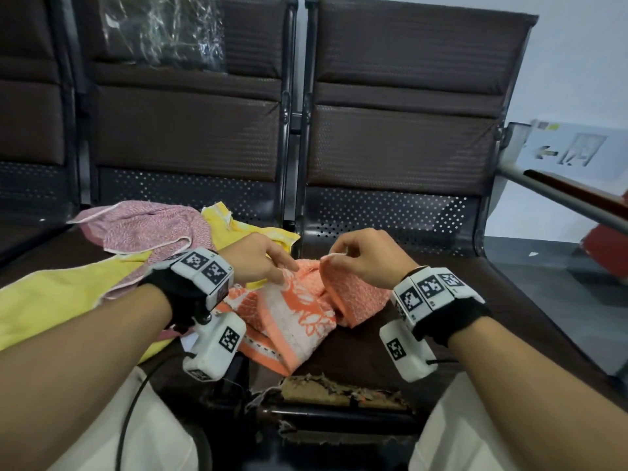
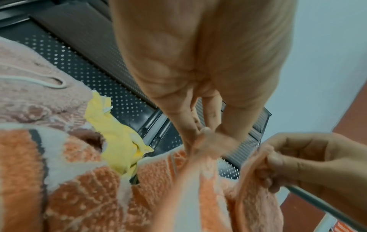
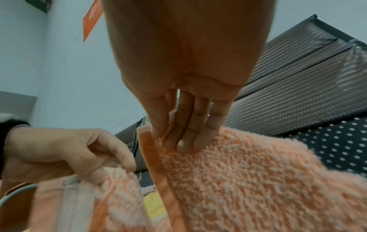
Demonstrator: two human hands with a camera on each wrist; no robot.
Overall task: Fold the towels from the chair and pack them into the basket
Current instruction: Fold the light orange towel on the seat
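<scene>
While both hands work at the middle of the row of brown chairs (image 1: 401,144), other cloths lie close on the left side. A pink towel (image 1: 146,229) is crumpled on the left seat, and a yellow towel (image 1: 51,300) spreads under it and toward the person's left knee; one yellow end reaches near the left hand. On the backrest of the left chair hangs a clear plastic sheet (image 1: 163,28). The front edge of the right seat is torn (image 1: 339,389), and brown padding shows there. A metal armrest (image 1: 557,195) runs at the right, with a white box (image 1: 577,147) behind it against the wall. No basket is visible in any view.

The orange towel (image 1: 299,317) lies in a loose heap on the right seat, partly over the gap between the two seats, and nothing covers it except the hands.

The left hand (image 1: 261,256) reaches forward with the palm down, and its thumb and fingers (image 2: 200,130) pinch a raised edge of the orange towel. The right hand (image 1: 363,256) is bent at the wrist, and its fingers (image 3: 186,135) and thumb pinch another edge near the plain orange border, lifting it a little above the seat. The two hands are near each other, not touching.
</scene>
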